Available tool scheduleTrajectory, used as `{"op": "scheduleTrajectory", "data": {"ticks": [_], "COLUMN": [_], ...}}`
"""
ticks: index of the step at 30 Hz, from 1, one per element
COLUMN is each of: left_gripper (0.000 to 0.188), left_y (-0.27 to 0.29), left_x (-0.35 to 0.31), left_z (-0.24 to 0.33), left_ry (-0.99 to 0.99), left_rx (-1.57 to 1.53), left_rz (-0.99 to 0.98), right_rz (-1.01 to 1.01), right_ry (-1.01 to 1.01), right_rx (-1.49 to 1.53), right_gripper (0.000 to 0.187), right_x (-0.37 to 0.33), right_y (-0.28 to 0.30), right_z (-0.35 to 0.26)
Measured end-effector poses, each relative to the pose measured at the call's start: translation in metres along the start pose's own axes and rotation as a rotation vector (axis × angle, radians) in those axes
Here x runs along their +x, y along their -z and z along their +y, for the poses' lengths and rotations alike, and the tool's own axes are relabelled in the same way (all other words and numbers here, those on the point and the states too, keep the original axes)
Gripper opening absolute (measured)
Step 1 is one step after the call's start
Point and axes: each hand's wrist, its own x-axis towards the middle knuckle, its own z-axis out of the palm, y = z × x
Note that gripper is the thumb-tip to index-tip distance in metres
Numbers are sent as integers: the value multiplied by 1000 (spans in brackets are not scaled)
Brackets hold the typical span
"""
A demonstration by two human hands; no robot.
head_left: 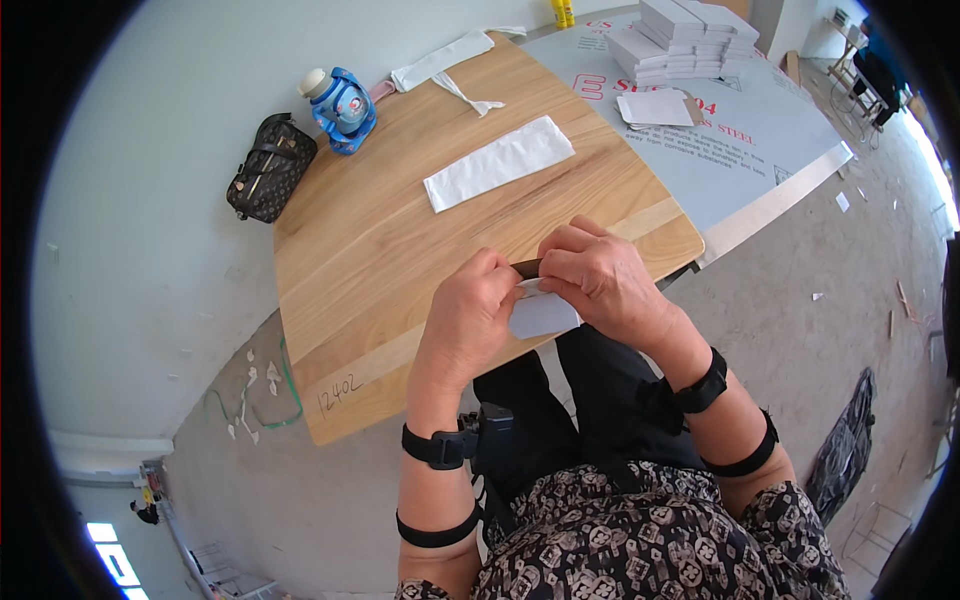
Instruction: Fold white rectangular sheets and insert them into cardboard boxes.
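Near the front edge of the wooden table [370, 260], my two hands meet over a small white card [545, 318] with cut corners. A dark brown strip [527, 269] runs between my fingers along the card's far side. My left hand [472, 305] pinches the left end, thumb against fingers. On the other end, my right hand [603, 280] is closed in the same way, its fingers curled over the strip. Whether strip and card are joined is hidden by my fingers. Beyond my hands lies a folded white cloth or tissue [500, 163].
Along the wall stand a dark patterned handbag [272, 170] and a blue bottle [345, 112]. Another white strip [440, 60] lies at the table's far edge. On the adjoining metal-sheet surface [690, 180] are stacked white cards [680, 45] and a loose pile [653, 108].
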Motion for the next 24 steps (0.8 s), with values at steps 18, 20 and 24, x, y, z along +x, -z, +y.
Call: {"op": "scheduleTrajectory", "data": {"ticks": [18,20,24], "left_gripper": [2,6,7], "left_y": [-14,-13,-15], "left_x": [6,6,1], "left_z": [-1,0,3], "left_ry": [-52,-53,-65], "left_rx": [123,117,190], "left_rz": [-118,-141,-97], "right_rz": [-190,-201,-155], "right_ry": [-41,-30,12], "right_rx": [-300,-223,-209], "right_gripper": [7,10,12], "right_x": [9,8,4], "right_y": [14,17,19], "right_z": [4,8,8]}}
